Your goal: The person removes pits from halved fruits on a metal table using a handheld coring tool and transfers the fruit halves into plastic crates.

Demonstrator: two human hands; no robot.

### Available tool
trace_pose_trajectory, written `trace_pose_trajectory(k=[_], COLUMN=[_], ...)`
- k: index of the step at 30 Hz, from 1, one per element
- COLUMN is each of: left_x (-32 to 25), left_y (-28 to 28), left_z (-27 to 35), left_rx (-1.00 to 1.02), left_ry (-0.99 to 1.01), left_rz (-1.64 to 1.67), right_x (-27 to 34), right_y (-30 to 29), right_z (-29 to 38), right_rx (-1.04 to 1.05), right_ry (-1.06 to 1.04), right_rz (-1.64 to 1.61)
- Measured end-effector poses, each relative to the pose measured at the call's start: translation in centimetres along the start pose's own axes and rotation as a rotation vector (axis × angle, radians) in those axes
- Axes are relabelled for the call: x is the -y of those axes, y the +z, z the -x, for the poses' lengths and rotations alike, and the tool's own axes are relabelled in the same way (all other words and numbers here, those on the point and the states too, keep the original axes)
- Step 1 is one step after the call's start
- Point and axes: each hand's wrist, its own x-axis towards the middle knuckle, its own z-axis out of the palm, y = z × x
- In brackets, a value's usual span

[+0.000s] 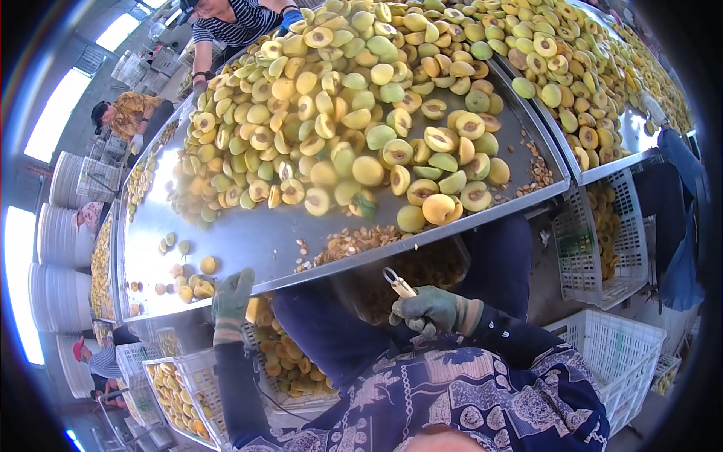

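Observation:
My right hand (432, 311), in a grey-green knitted work glove, grips the pale handle of a small pitting tool (400, 283). The tool's metal loop points up toward the table's near edge. At that edge, farther left, my gloved left hand (232, 299) touches the rim; whether its fingers hold anything is hidden. Close by it lie several small yellow fruits (195, 287). A large heap of halved apricots (316, 124), many with the pit cavity showing, covers much of the metal table (248, 237). Loose apricot pits (356, 246) lie along the near rim.
White plastic crates of apricots stand under the table (294, 361), at left (181, 390) and at right (615, 243). Another white crate (627, 350) is beside me. Across the table a person (231, 28) reaches into the heap; another person's gloved hand (652, 110) is at right.

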Motion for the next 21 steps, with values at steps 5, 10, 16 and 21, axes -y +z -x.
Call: trace_pose_trajectory(k=[5, 10, 16, 21], left_x=[-5.2, -9.8, -10.9, -15.1], left_y=[6.8, 12.7, 12.9, 11.0], left_z=[-6.5, -10.0, -9.1, -0.2], left_rx=[0.099, 0.213, 0.281, 0.353], left_ry=[0.211, 0.199, 0.191, 0.744], left_rz=[-0.153, -0.279, -0.322, -0.13], right_x=[1.2, 1.6, 2.1, 4.5], right_y=[0.9, 0.3, 0.4, 0.9], right_z=[-0.6, -0.7, -0.3, -2.0], right_rx=[-0.069, -0.122, -0.177, -0.408], right_ry=[-0.024, -0.064, -0.231, -0.617], right_rz=[0.132, 0.148, 0.296, 0.312])
